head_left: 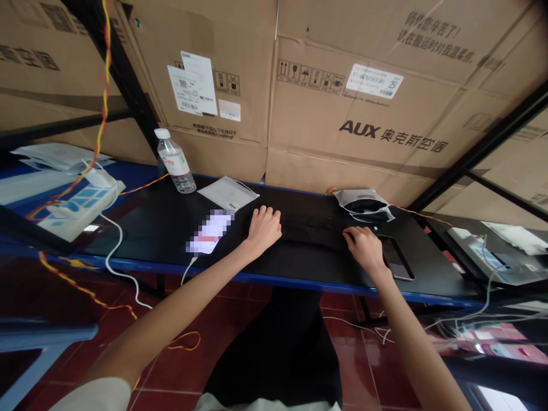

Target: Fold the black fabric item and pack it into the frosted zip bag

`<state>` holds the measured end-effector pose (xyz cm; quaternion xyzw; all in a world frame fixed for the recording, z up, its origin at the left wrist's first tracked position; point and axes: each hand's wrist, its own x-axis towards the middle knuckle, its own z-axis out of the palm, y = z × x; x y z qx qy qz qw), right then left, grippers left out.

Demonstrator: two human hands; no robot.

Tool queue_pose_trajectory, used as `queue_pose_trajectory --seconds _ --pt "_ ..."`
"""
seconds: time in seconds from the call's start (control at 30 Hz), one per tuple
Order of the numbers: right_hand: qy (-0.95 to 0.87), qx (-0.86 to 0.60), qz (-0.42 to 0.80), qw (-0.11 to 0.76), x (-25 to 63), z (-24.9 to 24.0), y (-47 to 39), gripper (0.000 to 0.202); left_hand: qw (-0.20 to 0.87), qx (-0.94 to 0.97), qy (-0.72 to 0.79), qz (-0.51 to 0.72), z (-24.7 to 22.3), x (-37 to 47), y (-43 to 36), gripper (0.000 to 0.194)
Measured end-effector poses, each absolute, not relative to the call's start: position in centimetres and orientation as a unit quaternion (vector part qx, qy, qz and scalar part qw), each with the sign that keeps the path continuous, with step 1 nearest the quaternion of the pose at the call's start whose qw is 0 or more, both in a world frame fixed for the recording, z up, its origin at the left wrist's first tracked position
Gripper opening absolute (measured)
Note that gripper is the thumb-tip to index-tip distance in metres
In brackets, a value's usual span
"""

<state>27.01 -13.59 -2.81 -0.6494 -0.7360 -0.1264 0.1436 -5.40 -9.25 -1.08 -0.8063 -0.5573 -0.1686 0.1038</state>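
Observation:
A thin black cloth [314,231] lies on the black tabletop between my hands; its outline is hard to make out against the dark surface. My left hand [264,227] rests palm down at its left end, fingers stretched out and slightly bent. At the right end, my right hand [363,246] has its fingers curled in, seemingly pinching the cloth's edge; the fingertips are partly hidden. Beside the right wrist lies a dark-screened phone or tablet [397,258]. Left of my left hand is a lit phone [210,233] with a white cable plugged in.
A translucent bag [229,193] and a water bottle [176,162] stand or lie at the back left. Another bag [363,202] with black contents is at the back right. Large cardboard boxes [317,137] rise behind the table. A power strip [83,205] with cables sits far left.

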Motion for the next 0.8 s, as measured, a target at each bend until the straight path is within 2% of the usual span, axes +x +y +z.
queue_pose_trajectory --seconds 0.1,0.23,0.37,0.47,0.57,0.7,0.8 --pt "-0.748 -0.626 -0.155 0.155 27.0 -3.6 -13.2 0.029 0.079 -0.853 -0.469 -0.215 -2.2 -5.8 -8.1 0.022" --pt "-0.779 -0.591 -0.088 0.192 27.6 -4.7 -12.1 0.03 -0.002 -0.874 -0.435 -0.215 -2.7 -6.3 -6.6 0.027" --pt "-0.782 -0.587 -0.053 0.203 27.9 -5.3 -11.2 0.03 0.018 -0.866 -0.459 -0.195 -1.9 -5.4 -6.7 0.026" --pt "-0.782 -0.585 -0.064 0.206 27.7 -5.2 -11.0 0.031 0.046 -0.862 -0.462 -0.202 -1.7 -3.9 -7.9 0.036" --pt "-0.785 -0.584 -0.07 0.192 27.6 -4.9 -11.1 0.034 0.033 -0.879 -0.418 -0.225 -2.9 -2.2 -9.5 0.045" --pt "-0.769 -0.611 -0.109 0.149 26.7 -4.0 -11.8 0.037 0.011 -0.894 -0.386 -0.229 -5.5 -0.8 -10.6 0.045" --pt "-0.749 -0.621 -0.164 0.161 24.5 -3.2 -12.3 0.04 0.016 -0.897 -0.385 -0.217 -6.4 -0.6 -10.4 0.047"
